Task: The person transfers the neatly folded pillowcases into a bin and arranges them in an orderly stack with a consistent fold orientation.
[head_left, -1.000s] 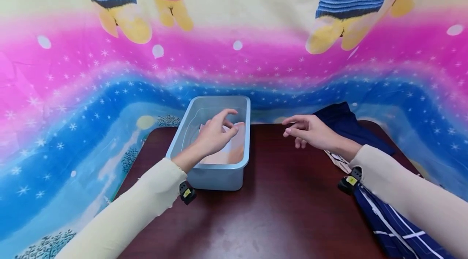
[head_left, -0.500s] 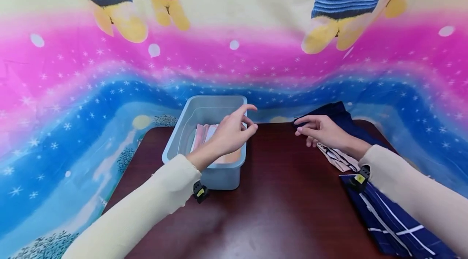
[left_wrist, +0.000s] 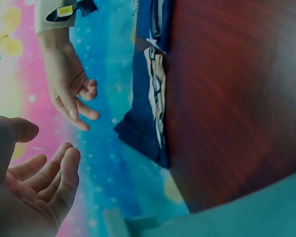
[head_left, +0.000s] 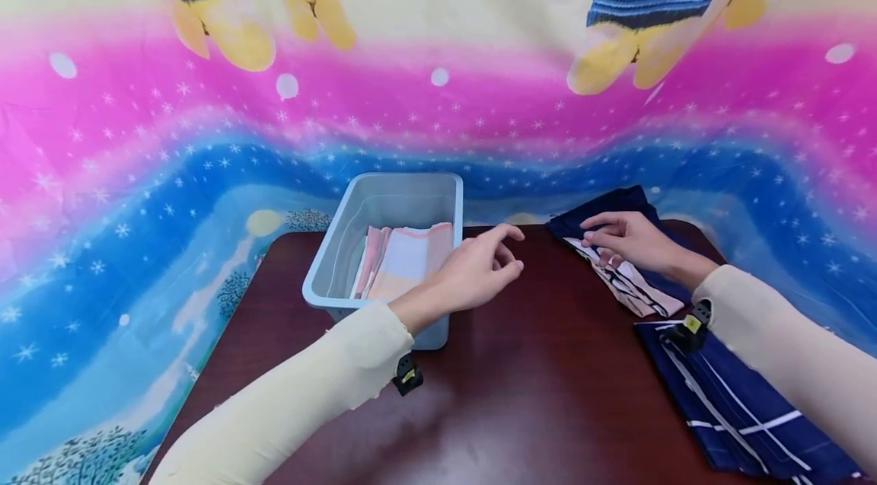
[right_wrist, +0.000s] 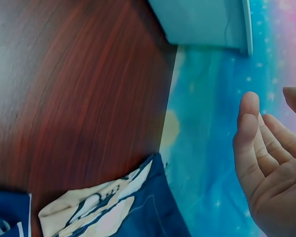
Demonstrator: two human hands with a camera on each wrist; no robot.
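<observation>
My left hand (head_left: 473,269) hovers by the right rim of a grey-blue plastic bin (head_left: 315,288), its fingers loosely bent and holding nothing. Inside the bin lies folded cloth (head_left: 407,253) in pink, white and peach. On the right, my right hand (head_left: 633,241) is raised above a dark navy cloth (head_left: 620,199) with a pale, dark-lined patterned part (head_left: 640,291). In the right wrist view, the right hand's palm (right_wrist: 281,190) shows with bent fingers and nothing in them. A navy garment with white stripes (head_left: 747,409) lies nearer, beneath the right forearm.
The dark red-brown table (head_left: 534,386) carries the bin at back left and the cloths along its right side. Behind it hangs a printed fabric backdrop (head_left: 438,104) with bears and snowflakes. A small black device (head_left: 407,376) is strapped at the left wrist.
My left hand has moved right, from over the bin to beyond its right rim, uncovering the folded cloth. My right hand has shifted right, over the navy and patterned cloth.
</observation>
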